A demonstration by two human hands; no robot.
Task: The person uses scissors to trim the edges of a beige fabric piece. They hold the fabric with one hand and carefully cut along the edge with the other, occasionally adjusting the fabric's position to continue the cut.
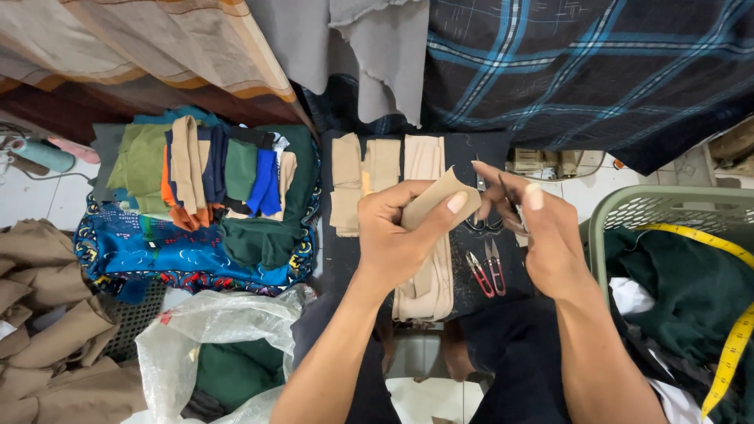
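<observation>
My left hand (397,235) is closed around a beige fabric strip (440,196), its thumb pressed near the strip's pointed end; the rest of the strip hangs down over a dark board (338,259). My right hand (534,235) hovers just right of that end, fingers partly spread, with dark scissors (485,216) under its fingertips; whether it grips them is unclear. Red thread snips (487,271) lie on the board below. Folded beige pieces (365,177) lie in a row at the board's far side.
A pile of folded coloured fabrics (212,188) sits left on a blue patterned cloth. A green basket (667,204) with dark green cloth and a yellow tape measure (734,345) stands right. A plastic bag (212,338) and brown fabric (47,314) lie lower left.
</observation>
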